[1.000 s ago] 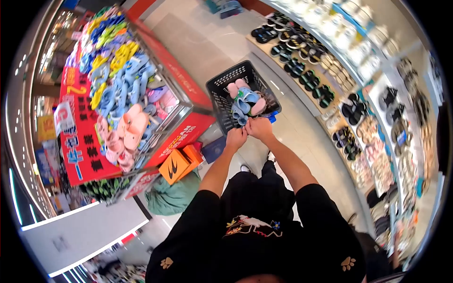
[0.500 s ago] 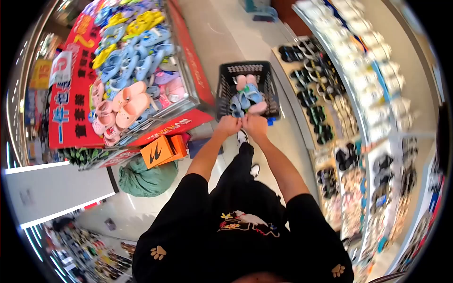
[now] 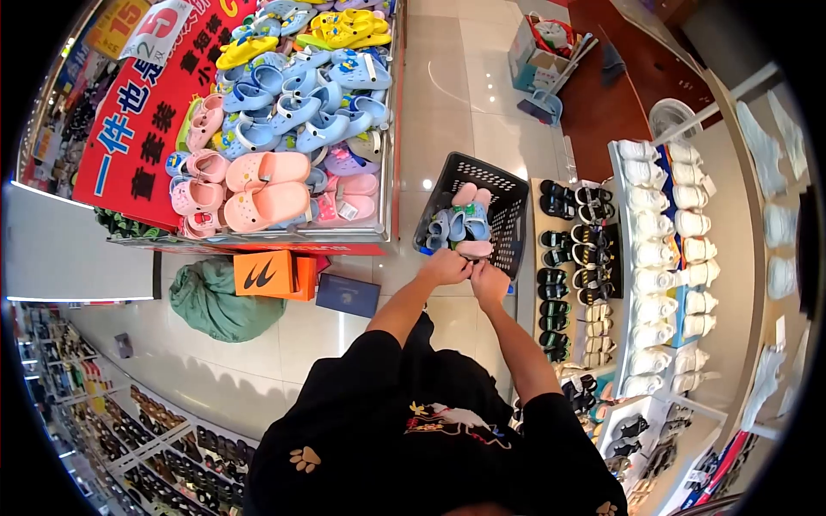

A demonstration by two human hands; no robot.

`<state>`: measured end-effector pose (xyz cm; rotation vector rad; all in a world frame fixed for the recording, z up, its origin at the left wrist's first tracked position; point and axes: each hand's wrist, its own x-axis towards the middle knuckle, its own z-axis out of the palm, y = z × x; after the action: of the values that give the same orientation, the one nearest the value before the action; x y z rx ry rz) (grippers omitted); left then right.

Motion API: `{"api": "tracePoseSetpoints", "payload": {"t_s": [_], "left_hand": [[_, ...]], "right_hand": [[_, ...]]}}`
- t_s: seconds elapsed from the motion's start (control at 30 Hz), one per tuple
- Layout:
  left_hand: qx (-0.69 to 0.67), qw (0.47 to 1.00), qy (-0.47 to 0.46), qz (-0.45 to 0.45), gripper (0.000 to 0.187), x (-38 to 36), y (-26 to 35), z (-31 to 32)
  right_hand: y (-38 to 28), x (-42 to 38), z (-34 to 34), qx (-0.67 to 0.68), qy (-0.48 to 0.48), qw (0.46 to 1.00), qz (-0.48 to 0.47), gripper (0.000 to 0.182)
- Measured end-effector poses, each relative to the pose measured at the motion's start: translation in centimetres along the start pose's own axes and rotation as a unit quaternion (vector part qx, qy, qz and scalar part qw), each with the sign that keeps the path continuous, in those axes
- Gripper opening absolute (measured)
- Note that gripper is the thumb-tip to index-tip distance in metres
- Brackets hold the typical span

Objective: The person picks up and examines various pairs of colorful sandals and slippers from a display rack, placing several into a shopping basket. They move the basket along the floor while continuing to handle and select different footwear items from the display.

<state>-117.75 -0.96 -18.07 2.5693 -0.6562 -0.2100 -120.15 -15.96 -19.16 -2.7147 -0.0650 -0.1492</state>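
Note:
A black plastic shopping basket [image 3: 509, 202] is out in front of me, its perforated walls facing up toward the camera. My left hand [image 3: 448, 268] is closed on the near edge of it. Close beside, my right hand [image 3: 490, 284] grips the same edge, the two hands almost meeting. Inside lie light blue clogs [image 3: 469, 224], pink slippers [image 3: 465, 193] toward the far end and another pink shoe [image 3: 474, 249] by my left fingers.
To the left stands a display bin with blue clogs [image 3: 297, 112] and peach slippers [image 3: 267, 202]. An orange shoebox [image 3: 263, 273], a navy box [image 3: 348, 295] and a green sack [image 3: 219, 301] sit below it. Shelves of black sandals [image 3: 555, 279] and white shoes [image 3: 650, 254] line the right.
The view has swung, so the basket and both hands appear lower and further right, with the basket tilted. Both hands keep their hold on its near edge.

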Motion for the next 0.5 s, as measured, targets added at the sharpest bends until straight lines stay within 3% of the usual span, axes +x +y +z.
{"api": "tracePoseSetpoints", "payload": {"t_s": [0.07, 0.5], "left_hand": [[-0.047, 0.997, 0.053, -0.014, 0.037, 1.0, 0.1, -0.7], [-0.095, 0.992, 0.081, -0.020, 0.035, 6.5, -2.3, 1.1]], "right_hand": [[0.1, 1.4, -0.4, -0.003, -0.002, 1.000, 0.004, 0.033], [2.1, 7.1, -0.6, -0.006, -0.004, 0.999, -0.048, 0.030]]}}
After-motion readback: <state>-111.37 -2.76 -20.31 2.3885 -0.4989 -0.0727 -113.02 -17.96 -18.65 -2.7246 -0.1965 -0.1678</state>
